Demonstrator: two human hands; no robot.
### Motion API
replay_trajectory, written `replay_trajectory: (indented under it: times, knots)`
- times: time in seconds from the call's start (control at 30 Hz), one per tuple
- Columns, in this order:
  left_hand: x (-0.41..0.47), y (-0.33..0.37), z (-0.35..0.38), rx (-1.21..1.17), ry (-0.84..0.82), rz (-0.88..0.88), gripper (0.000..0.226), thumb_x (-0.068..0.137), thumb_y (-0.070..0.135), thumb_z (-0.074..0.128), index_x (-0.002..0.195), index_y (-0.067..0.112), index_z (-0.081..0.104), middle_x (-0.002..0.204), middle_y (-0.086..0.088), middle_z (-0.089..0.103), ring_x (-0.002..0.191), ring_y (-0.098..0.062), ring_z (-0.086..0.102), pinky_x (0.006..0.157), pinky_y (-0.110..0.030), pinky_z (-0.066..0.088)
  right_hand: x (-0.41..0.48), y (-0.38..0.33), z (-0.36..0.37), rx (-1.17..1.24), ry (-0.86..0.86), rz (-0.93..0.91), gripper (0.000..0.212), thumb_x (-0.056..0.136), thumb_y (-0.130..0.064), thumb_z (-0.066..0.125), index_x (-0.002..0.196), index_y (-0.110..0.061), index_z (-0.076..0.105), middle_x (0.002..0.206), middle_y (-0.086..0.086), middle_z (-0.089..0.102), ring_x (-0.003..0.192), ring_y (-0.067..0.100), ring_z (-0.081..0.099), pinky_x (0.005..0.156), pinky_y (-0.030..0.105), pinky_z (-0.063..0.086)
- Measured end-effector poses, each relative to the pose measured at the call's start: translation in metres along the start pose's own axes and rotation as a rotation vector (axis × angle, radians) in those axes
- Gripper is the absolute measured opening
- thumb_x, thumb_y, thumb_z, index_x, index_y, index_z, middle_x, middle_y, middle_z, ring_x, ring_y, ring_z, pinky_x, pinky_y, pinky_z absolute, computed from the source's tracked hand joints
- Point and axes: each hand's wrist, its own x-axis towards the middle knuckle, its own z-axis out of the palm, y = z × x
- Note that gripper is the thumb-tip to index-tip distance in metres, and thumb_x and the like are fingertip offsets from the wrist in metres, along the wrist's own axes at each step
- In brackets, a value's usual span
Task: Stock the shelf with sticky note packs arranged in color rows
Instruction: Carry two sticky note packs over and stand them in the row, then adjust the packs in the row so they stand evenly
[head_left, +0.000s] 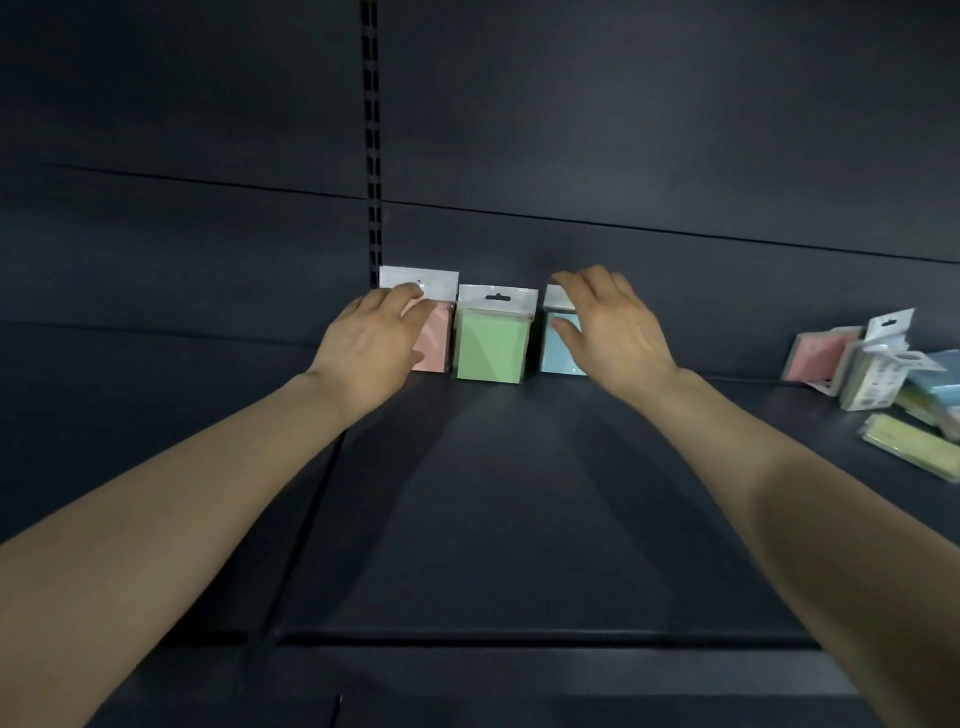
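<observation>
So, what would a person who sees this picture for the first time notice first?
Against the back of the dark metal shelf stand three plastic-wrapped sticky note packs in a row: a pink pack, a green pack and a blue pack. The left hand grips the pink pack, the right hand the blue pack. A loose pile of more packs lies at the far right.

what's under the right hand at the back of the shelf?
A blue pack, upright beside the green pack. Its left edge, lower face and a corner of its white header show; the right hand covers the rest, hang hole included.
</observation>
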Motion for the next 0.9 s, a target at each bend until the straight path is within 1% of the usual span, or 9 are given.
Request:
replay_trajectory:
  times: [0.1, 0.2, 0.4, 0.47, 0.53, 0.6, 0.67, 0.77, 0.9]
  knots:
    - [0.002, 0.012, -0.015, -0.013, 0.092, 0.065, 0.057, 0.084, 0.02, 0.07, 0.136, 0.011, 0.049, 0.139, -0.009, 0.047, 0.122, -0.033, 0.048, 0.099, -0.045, 0.043, -0.018, 0.013, -0.018, -0.079, 0.0, -0.001, 0.044, 0.091, -0.023, 0.06, 0.132, -0.01, 0.053, 0.118, 0.012, 0.056, 0.103, 0.034, 0.052, 0.077, 0.045, 0.052]
    - [0.007, 0.035, -0.03, -0.03, 0.159, 0.136, 0.055, 0.082, 0.02, 0.072, 0.132, 0.01, 0.053, 0.133, -0.009, 0.052, 0.116, -0.034, 0.052, 0.094, -0.045, 0.046, -0.044, 0.028, -0.038, -0.176, 0.017, -0.014, 0.042, 0.088, -0.022, 0.063, 0.127, -0.006, 0.057, 0.109, 0.015, 0.058, 0.094, 0.036, 0.055, 0.072, 0.047, 0.053]
    - [0.023, 0.107, -0.051, -0.071, 0.204, 0.267, 0.051, 0.082, 0.021, 0.072, 0.129, 0.01, 0.056, 0.125, -0.011, 0.057, 0.109, -0.036, 0.053, 0.092, -0.046, 0.047, -0.106, 0.072, -0.085, -0.359, 0.006, -0.014, 0.038, 0.088, -0.027, 0.059, 0.121, -0.008, 0.059, 0.1, 0.013, 0.06, 0.085, 0.035, 0.057, 0.067, 0.042, 0.046]
    - [0.028, 0.139, -0.056, -0.092, 0.216, 0.303, 0.047, 0.081, 0.021, 0.073, 0.125, 0.011, 0.059, 0.122, -0.009, 0.059, 0.108, -0.035, 0.054, 0.091, -0.045, 0.047, -0.13, 0.091, -0.102, -0.405, 0.02, -0.011, 0.035, 0.091, -0.03, 0.054, 0.119, -0.01, 0.06, 0.098, 0.011, 0.06, 0.084, 0.035, 0.057, 0.068, 0.042, 0.046]
    - [0.034, 0.174, -0.059, -0.118, 0.233, 0.337, 0.044, 0.081, 0.022, 0.072, 0.123, 0.012, 0.06, 0.12, -0.008, 0.06, 0.108, -0.034, 0.054, 0.09, -0.044, 0.047, -0.153, 0.114, -0.118, -0.424, 0.013, 0.01, 0.035, 0.094, -0.033, 0.048, 0.119, -0.011, 0.06, 0.1, 0.011, 0.061, 0.088, 0.035, 0.057, 0.073, 0.044, 0.047]
    - [0.039, 0.213, -0.061, -0.147, 0.241, 0.376, 0.043, 0.083, 0.023, 0.069, 0.124, 0.013, 0.06, 0.12, -0.007, 0.059, 0.109, -0.033, 0.054, 0.09, -0.045, 0.048, -0.177, 0.138, -0.135, -0.424, -0.017, 0.043, 0.036, 0.096, -0.035, 0.044, 0.119, -0.012, 0.06, 0.103, 0.01, 0.062, 0.093, 0.035, 0.056, 0.077, 0.045, 0.045]
    - [0.043, 0.255, -0.061, -0.186, 0.236, 0.4, 0.043, 0.085, 0.023, 0.068, 0.125, 0.013, 0.059, 0.12, -0.008, 0.059, 0.11, -0.033, 0.053, 0.09, -0.045, 0.048, -0.202, 0.163, -0.152, -0.416, -0.043, 0.07, 0.036, 0.097, -0.036, 0.043, 0.118, -0.013, 0.061, 0.105, 0.009, 0.062, 0.094, 0.035, 0.056, 0.077, 0.044, 0.045]
    - [0.048, 0.319, -0.054, -0.223, 0.194, 0.406, 0.043, 0.088, 0.025, 0.065, 0.128, 0.014, 0.057, 0.123, -0.007, 0.057, 0.114, -0.03, 0.051, 0.094, -0.044, 0.046, -0.24, 0.205, -0.178, -0.426, -0.065, 0.089, 0.038, 0.095, -0.037, 0.04, 0.118, -0.014, 0.061, 0.106, 0.009, 0.061, 0.092, 0.035, 0.056, 0.074, 0.043, 0.046]
    - [0.051, 0.402, -0.043, -0.255, 0.12, 0.411, 0.045, 0.09, 0.028, 0.062, 0.132, 0.016, 0.053, 0.129, -0.006, 0.054, 0.119, -0.029, 0.048, 0.099, -0.042, 0.043, -0.285, 0.258, -0.201, -0.436, -0.095, 0.139, 0.04, 0.096, -0.035, 0.04, 0.121, -0.013, 0.061, 0.11, 0.01, 0.062, 0.095, 0.036, 0.058, 0.077, 0.043, 0.048]
